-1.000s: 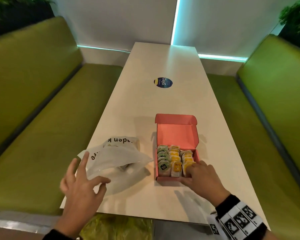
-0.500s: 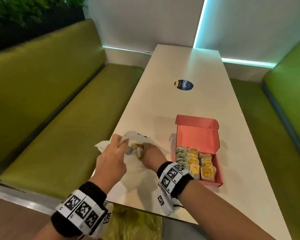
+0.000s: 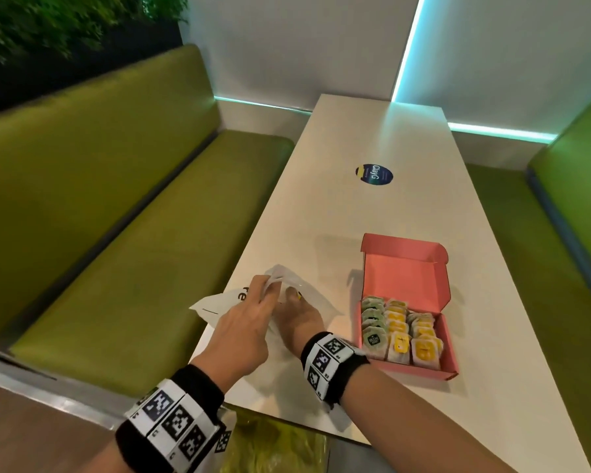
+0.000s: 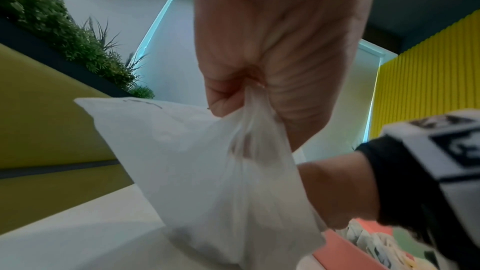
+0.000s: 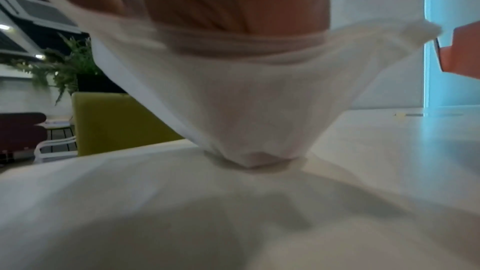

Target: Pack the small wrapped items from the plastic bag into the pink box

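The translucent white plastic bag (image 4: 207, 171) is pinched by the left hand (image 3: 243, 332). The right hand (image 3: 299, 317) is buried inside the bag; its grip cannot be told. The open pink cardboard box (image 3: 434, 370) is seen beside on the white worktop (image 3: 355, 138).

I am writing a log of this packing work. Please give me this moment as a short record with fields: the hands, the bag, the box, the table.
left hand: pinches the gathered edge of the plastic bag, lifting it
right hand: reaches into the bag; fingers hidden by the plastic, grasp cannot be told
plastic bag: white, translucent, on the table, left of the box
pink box: lid open, three rows of wrapped items, green and yellow
table: white, with a round blue sticker
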Demonstrator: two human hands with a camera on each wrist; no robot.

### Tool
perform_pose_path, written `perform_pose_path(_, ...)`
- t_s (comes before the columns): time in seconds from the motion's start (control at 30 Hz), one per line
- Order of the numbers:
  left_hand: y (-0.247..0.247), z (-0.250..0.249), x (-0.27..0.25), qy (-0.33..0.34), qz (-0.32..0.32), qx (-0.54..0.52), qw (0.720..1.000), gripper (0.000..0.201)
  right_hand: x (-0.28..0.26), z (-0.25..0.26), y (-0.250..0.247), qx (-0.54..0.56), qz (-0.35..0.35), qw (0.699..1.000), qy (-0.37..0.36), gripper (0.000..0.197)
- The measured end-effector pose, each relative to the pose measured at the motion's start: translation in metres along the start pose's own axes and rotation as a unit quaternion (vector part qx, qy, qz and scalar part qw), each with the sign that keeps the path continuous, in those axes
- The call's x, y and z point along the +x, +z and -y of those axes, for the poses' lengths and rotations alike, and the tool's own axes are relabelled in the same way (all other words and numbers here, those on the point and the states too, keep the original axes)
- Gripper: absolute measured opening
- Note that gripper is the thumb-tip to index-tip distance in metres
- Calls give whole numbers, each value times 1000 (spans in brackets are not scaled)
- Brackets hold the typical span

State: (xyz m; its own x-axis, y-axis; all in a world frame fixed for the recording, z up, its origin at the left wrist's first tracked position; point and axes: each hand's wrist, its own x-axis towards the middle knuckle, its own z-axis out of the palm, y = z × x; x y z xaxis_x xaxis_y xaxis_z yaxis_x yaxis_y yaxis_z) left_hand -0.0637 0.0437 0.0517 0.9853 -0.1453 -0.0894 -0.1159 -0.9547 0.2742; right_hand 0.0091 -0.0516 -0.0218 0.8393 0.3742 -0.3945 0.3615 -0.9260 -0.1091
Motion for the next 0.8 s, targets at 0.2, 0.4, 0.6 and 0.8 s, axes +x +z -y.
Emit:
perform_pose_path(0.2, -1, 0, 4, 1, 2, 6, 1000, 81, -15, -3, -14, 45, -47, 998, -11, 34)
perform_pose_path(0.4, 3, 8, 8, 4, -10, 5, 1000, 81, -60, -11, -45, 181, -161, 968, -67, 16)
perform_pose_path(0.6, 16, 12, 6, 0, -4, 37, 999, 77, -91, -47, -54, 369, -169, 913, -40, 11)
perform_pose_path(0.8, 21, 9, -11, 31, 22, -43, 998, 41, -112, -77, -51, 660, -67, 747, -28, 18)
